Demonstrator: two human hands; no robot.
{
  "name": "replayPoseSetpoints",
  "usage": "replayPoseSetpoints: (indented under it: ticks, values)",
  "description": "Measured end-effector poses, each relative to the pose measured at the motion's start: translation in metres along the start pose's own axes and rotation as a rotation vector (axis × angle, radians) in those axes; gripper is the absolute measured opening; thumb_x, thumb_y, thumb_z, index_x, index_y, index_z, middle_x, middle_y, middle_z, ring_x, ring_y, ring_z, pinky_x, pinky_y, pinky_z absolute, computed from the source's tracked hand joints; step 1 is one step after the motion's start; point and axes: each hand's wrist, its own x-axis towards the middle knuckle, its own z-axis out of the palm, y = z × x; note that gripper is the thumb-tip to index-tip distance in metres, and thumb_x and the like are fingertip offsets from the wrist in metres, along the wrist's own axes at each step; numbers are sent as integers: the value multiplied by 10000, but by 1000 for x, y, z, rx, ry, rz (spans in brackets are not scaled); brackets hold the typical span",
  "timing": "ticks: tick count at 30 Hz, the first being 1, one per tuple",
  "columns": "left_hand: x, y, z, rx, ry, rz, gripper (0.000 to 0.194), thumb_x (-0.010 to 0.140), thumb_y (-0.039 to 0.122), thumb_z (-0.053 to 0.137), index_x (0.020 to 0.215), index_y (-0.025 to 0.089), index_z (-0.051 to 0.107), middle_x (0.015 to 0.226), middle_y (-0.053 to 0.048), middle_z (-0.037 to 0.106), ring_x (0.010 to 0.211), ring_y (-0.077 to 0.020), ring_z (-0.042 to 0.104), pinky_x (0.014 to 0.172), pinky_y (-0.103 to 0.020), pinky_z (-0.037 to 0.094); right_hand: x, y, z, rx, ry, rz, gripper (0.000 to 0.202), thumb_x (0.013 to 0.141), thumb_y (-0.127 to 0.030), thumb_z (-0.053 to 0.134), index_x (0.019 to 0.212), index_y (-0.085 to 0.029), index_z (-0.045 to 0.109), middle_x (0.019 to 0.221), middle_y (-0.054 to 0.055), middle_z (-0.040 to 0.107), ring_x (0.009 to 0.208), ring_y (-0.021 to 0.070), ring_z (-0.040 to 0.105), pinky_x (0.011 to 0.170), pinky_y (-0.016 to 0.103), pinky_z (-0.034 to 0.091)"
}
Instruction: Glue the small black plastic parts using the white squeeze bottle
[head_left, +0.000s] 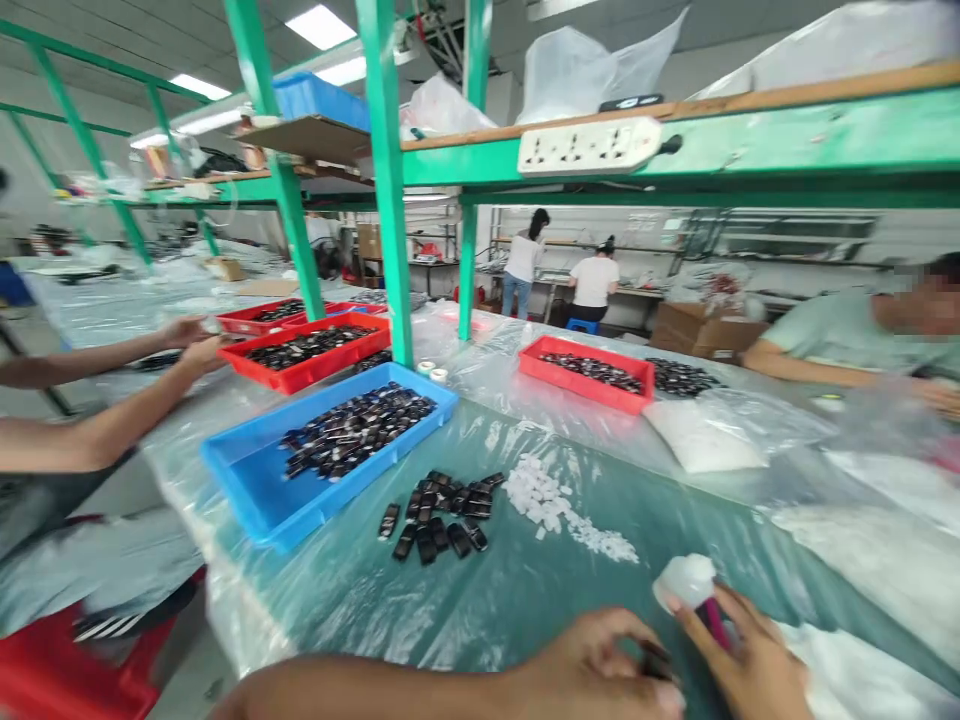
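- Holding a small dark piece [657,662] between thumb and fingers, our left hand [596,655] has its grip drawn nearly together, low over the desk [337,610]. The fingers hide part of the piece, so we cannot tell how squarely it sits.
- Our right hand [757,655] has its grip wrapped around a white and magenta object [690,578], just beside the left hand; we cannot make out exactly what it is.
- With both hands so near each other, we could knock the piece loose if the object bumped it or our pinch slackened.
- Just beyond our hands lies a loose trail of white pieces [536,495]; a knuckle brushing them could scatter them.
- Farther left sits a heap of dark pieces [439,515], near the white ones, and a careless sweep of our forearm [375,690] could mix the two.
- Past that stands a blue tray [262,495] of more dark pieces. A co-worker's hand [204,350] is near the red tray [330,368] behind it; a nudge there could shift either tray.
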Motion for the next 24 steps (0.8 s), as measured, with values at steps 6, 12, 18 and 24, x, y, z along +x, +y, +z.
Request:
replayPoseSetpoints:
  ticks: [6, 12, 18, 24]
  values:
    - [16, 11, -39, 225, 347, 116, 460, 677, 522, 646, 855, 157, 428, 746, -50, 645, 434, -62, 496, 494, -208, 399, -11, -36, -8, 375, -155, 237, 439, 653, -474, 665, 1007, -223, 599, 1001, 50, 665, 953, 257, 587, 853, 361, 440]
    - [11, 21, -51, 293, 375, 153, 387, 752, 450, 605, 931, 149, 440, 879, -98, 648, 594, -110, 589, 639, -265, 460, -25, -57, -11, 877, -219, 481, 460, 627, -417, 725, 1028, -222, 614, 980, 50, 678, 954, 240, 596, 852, 342, 451]
    - [5, 23, -50, 693, 330, 235, 263, 859, 319, 489, 1046, 178, 608, 928, -70, 663, 808, -174, 619, 704, -261, 458, -30, -64, -12, 1271, -334, 567, 287, 761, -477, 568, 803, -209, 663, 684, 25, 575, 589, 150, 503, 588, 315, 476]
    - [3, 26, -49, 828, 314, 218, 267, 808, 259, 556, 1053, 231, 658, 979, -19, 686, 809, -160, 624, 703, -230, 471, -37, -74, -10, 1462, -331, 681, 139, 769, -354, 594, 806, -225, 632, 577, -42, 397, 490, 89, 308, 531, 277, 412]
